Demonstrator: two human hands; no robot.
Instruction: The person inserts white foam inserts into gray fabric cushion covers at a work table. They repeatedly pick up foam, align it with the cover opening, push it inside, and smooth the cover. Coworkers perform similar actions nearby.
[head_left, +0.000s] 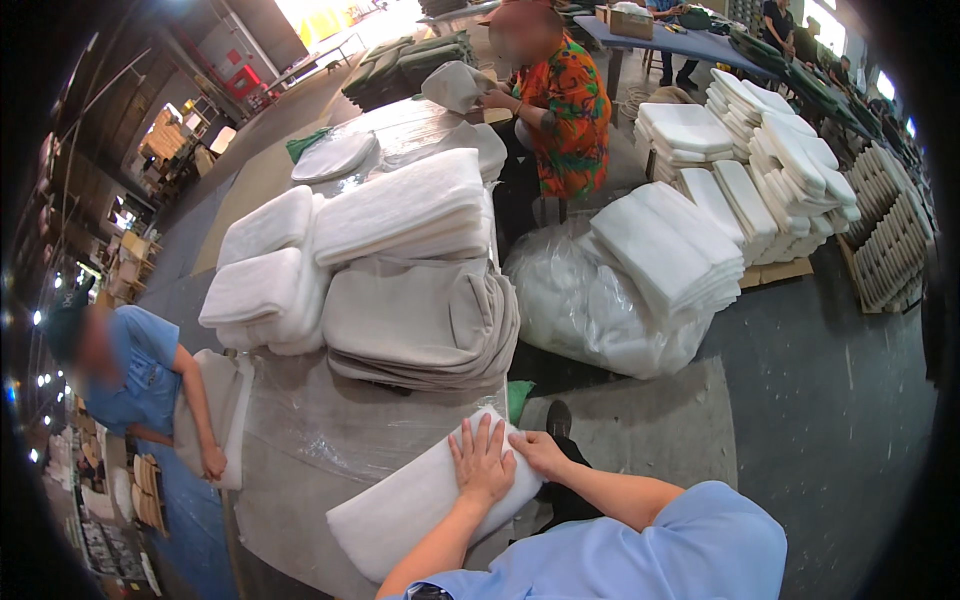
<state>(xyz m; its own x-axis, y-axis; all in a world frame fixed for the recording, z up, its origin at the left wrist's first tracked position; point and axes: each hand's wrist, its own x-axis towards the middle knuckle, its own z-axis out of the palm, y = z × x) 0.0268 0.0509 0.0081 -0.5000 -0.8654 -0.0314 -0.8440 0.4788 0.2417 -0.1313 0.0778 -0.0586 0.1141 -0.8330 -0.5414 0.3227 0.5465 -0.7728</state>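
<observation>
A thick white padding sheet (410,508), folded or stacked, lies at a slant on the near edge of the table. Flat on top of it rests my left hand (483,462), fingers spread. Beside it, my right hand (540,455) grips the padding's right end, thumb on top and the other fingers partly hidden. Just beyond is a stack of grey-beige fabric covers (415,315) with rounded corners. Behind the covers are a pile of long white pads (405,205) and a smaller pile of folded white pads (255,285).
Plastic film covers the table (310,420). A co-worker (150,375) at left handles a grey cover; another (565,120) at the far end holds a beige piece. White pads (665,245) sit on a plastic-wrapped bundle (590,300) right of the table. More pad stacks (790,160) stand behind.
</observation>
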